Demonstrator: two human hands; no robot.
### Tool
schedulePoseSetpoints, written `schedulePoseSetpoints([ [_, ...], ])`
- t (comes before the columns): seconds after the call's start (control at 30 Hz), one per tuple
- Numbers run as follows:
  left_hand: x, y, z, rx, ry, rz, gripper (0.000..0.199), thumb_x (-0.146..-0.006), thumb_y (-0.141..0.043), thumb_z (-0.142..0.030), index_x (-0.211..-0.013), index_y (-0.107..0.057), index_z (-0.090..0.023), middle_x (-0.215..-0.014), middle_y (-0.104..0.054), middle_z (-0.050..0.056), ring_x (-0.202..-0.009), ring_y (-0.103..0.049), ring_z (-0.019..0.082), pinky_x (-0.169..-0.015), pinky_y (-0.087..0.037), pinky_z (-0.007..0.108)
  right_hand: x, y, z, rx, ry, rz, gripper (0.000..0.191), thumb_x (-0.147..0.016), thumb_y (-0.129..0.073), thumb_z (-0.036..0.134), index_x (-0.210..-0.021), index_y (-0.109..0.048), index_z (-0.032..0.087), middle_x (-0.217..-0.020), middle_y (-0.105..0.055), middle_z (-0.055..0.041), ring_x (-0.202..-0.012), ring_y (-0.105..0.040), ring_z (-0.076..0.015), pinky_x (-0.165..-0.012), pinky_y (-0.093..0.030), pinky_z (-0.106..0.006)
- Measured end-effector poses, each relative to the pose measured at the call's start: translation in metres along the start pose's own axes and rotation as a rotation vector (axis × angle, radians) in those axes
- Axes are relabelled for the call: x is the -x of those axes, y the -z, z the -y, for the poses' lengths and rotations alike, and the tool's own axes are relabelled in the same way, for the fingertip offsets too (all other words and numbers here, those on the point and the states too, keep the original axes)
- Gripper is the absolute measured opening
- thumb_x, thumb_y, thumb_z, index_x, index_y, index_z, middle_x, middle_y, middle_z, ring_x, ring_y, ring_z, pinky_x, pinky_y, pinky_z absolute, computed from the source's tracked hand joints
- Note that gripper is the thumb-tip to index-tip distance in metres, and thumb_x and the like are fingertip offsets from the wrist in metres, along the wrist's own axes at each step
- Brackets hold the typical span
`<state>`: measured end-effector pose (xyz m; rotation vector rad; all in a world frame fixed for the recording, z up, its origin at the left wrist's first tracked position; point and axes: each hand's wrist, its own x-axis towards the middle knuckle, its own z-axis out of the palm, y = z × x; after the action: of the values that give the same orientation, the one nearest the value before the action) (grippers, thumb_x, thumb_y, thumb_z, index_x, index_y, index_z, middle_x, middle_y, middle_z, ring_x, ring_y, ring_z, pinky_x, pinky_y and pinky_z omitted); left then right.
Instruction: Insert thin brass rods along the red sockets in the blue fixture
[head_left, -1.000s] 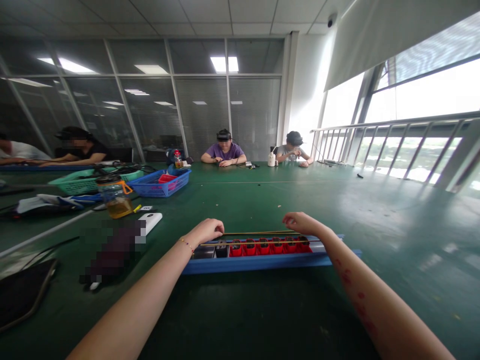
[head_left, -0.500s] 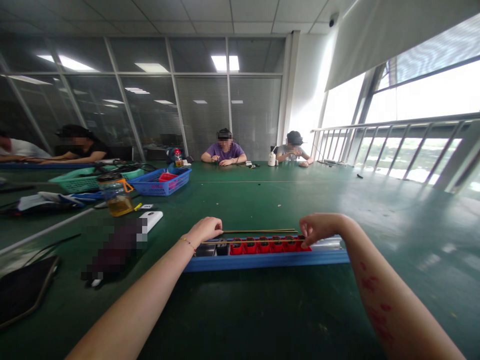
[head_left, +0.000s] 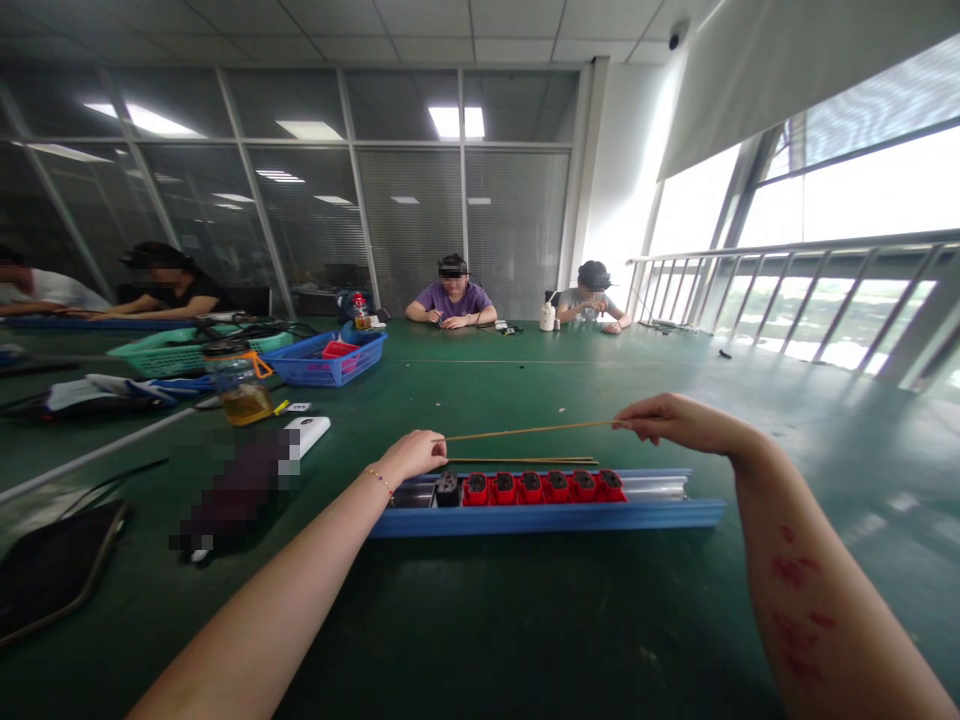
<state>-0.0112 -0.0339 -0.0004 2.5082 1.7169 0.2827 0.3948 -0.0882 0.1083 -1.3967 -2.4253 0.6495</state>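
Observation:
A thin yellowish stick [head_left: 529, 432] stretches between my hands, beyond the blue channel and slightly higher at its right end. My left hand [head_left: 417, 456] is closed around its left end, just over the channel's far left side. At the other end, my right hand [head_left: 664, 418] pinches the tip between thumb and fingers. Below lies the long blue channel [head_left: 547, 520], with a silvery inside. A row of several red blocks with black tops [head_left: 531, 488] sits in it, and a black block [head_left: 448, 489] stands at their left. More thin sticks [head_left: 517, 461] lie behind the channel.
On the left of the green table [head_left: 480, 620] are a dark pouch [head_left: 240, 495], a white device [head_left: 311, 434], a phone-like tablet [head_left: 56, 565], a jar [head_left: 244, 390], a blue basket [head_left: 330, 366] and a green basket [head_left: 157, 355]. Other people sit at the far side.
My right hand has lifted up and to the right, carrying the stick's right end from over the red blocks to beyond the channel. My left hand has barely moved.

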Motion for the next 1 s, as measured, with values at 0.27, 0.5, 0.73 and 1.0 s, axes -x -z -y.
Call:
schedulePoseSetpoints([
  [0.27,-0.004,-0.005,0.005,0.021,0.017,0.004,0.018,-0.073,-0.055,-0.037,-0.077,-0.064,-0.022,-0.080,-0.068,0.000,-0.074,-0.061,0.014,-0.060,-0.040,0.020,-0.028,-0.024,-0.039,-0.027,0.012,0.099,0.042,-0.076,-0.049,0.045,-0.102,-0.065,0.017,-0.081,-0.066,-0.0044,-0.072,-0.059,-0.0177,-0.062,-0.046,-0.026],
  [0.5,-0.002,-0.004,0.004,0.032,0.006,0.002,0.037,-0.075,-0.047,-0.054,-0.076,-0.063,-0.021,-0.078,-0.068,0.002,-0.070,-0.060,0.015,-0.056,-0.038,0.021,-0.066,-0.069,-0.043,0.231,-0.028,0.057,0.025,-0.076,-0.049,0.033,-0.085,-0.067,0.018,-0.071,-0.068,-0.0019,-0.064,-0.061,-0.0154,-0.060,-0.045,-0.023],
  [0.73,-0.003,-0.004,0.004,0.042,-0.023,0.025,0.026,-0.069,-0.060,-0.046,-0.076,-0.063,-0.021,-0.077,-0.068,0.000,-0.071,-0.061,0.014,-0.056,-0.039,0.019,-0.087,-0.090,-0.041,0.351,-0.065,-0.003,0.016,-0.068,-0.057,0.024,-0.078,-0.068,0.020,-0.083,-0.069,-0.0030,-0.078,-0.061,-0.0184,-0.068,-0.044,-0.024],
  [1.0,-0.001,0.000,-0.001,-0.013,-0.049,0.002,0.014,-0.070,-0.060,-0.035,-0.074,-0.065,-0.022,-0.081,-0.066,0.001,-0.075,-0.059,0.015,-0.062,-0.040,0.021,-0.088,-0.092,-0.044,0.394,-0.078,0.002,0.025,-0.067,-0.057,0.019,-0.091,-0.064,0.021,-0.087,-0.068,-0.0014,-0.077,-0.061,-0.0167,-0.066,-0.044,-0.021],
])
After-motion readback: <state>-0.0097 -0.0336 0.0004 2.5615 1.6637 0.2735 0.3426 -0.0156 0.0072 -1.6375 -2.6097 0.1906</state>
